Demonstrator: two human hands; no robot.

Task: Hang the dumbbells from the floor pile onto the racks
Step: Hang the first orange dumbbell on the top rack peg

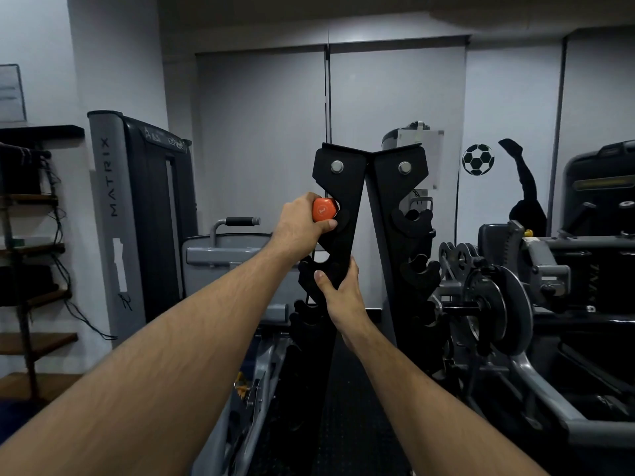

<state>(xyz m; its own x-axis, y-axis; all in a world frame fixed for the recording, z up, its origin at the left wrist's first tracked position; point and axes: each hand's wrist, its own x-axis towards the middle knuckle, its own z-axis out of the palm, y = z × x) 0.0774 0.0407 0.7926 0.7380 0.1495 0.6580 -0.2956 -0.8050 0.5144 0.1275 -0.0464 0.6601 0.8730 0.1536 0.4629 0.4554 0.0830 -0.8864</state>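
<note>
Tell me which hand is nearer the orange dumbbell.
Left. The left hand is wrapped around the orange dumbbell at the rack's top notch; the right hand grips the rack edge lower down, not touching it.

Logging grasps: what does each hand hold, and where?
Left hand grips the orange dumbbell by its handle; right hand grips the black rack upright's edge.
</note>
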